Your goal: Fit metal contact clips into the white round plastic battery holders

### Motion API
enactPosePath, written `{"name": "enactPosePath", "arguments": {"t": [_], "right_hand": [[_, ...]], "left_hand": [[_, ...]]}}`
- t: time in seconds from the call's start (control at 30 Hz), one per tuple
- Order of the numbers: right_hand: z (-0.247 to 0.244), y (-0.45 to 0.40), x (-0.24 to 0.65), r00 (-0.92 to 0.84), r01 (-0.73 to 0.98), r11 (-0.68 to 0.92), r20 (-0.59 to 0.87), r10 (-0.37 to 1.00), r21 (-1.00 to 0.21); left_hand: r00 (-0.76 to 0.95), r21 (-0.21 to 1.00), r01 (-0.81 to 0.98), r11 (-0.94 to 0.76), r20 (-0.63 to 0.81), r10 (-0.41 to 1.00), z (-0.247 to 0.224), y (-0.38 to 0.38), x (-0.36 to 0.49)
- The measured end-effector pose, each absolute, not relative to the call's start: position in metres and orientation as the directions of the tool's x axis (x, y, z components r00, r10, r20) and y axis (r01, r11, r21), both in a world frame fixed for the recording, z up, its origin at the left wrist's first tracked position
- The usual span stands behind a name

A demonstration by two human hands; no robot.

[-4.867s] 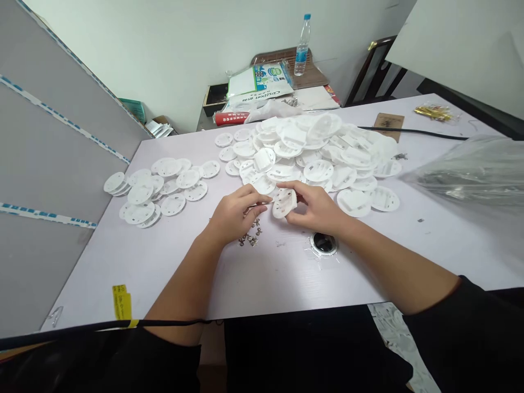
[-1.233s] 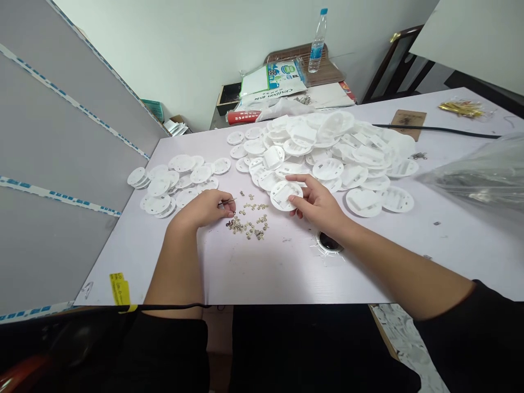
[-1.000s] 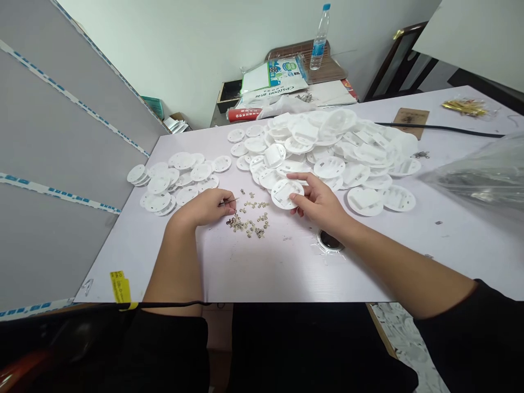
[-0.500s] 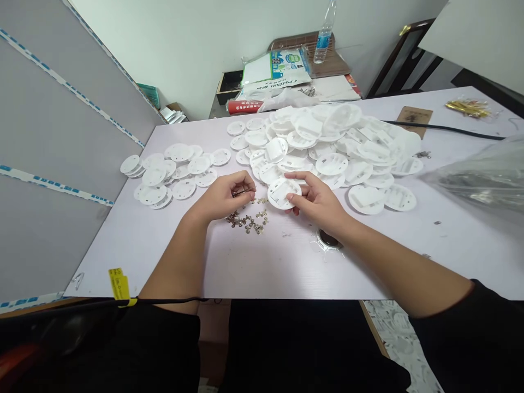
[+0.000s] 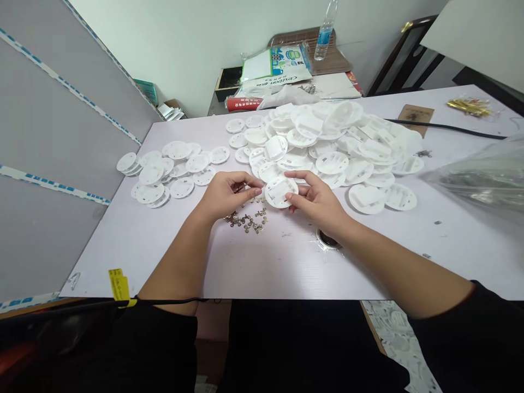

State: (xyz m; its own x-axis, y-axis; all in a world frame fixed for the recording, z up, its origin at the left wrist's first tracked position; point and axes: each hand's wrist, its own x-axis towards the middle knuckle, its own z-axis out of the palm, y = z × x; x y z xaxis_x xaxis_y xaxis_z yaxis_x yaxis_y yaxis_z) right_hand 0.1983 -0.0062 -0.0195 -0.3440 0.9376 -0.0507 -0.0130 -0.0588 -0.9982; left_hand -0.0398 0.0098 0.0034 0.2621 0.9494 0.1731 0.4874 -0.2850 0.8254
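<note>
My right hand (image 5: 317, 201) pinches a round white plastic disc (image 5: 280, 192) by its right edge, tilted above the table. My left hand (image 5: 231, 194) is closed just left of the disc, thumb and forefinger together near its rim; what those fingers hold is too small to make out. Under the left hand lies a small heap of metal pieces (image 5: 248, 221). Behind both hands spreads a large pile of white discs (image 5: 331, 164), and a smaller group of discs (image 5: 151, 173) lies to the left.
A grey partition (image 5: 61, 136) borders the table (image 5: 254, 267) on the left. A clear plastic bag (image 5: 483, 172) lies at the right, near a black cable (image 5: 450, 126). A round dark-centred fitting (image 5: 327, 239) sits beneath my right forearm. A water bottle (image 5: 324, 35) stands behind.
My left hand has moved slightly right, its fingertips now closer to the disc's left edge. The disc in my right hand has shifted slightly left.
</note>
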Motion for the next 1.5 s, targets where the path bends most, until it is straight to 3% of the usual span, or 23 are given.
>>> {"name": "enactPosePath", "arguments": {"t": [0.37, 0.77, 1.5], "right_hand": [[-0.025, -0.007, 0.195, -0.385, -0.161, -0.043, 0.022, 0.923, -0.986], [-0.031, -0.007, 0.195, -0.38, -0.189, 0.028, 0.099, 0.92, -0.982], [-0.034, -0.015, 0.193, -0.358, 0.046, 0.24, 0.208, 0.91, -0.97]], "left_hand": [[0.214, 0.845, 0.479, -0.238, 0.151, 0.965, -0.003, 0.01, -0.039], [0.176, 0.79, 0.594, -0.148, 0.052, 0.983, 0.001, 0.004, -0.023], [0.081, 0.7, 0.697, -0.156, 0.14, 0.987, -0.005, -0.005, -0.007]]}}
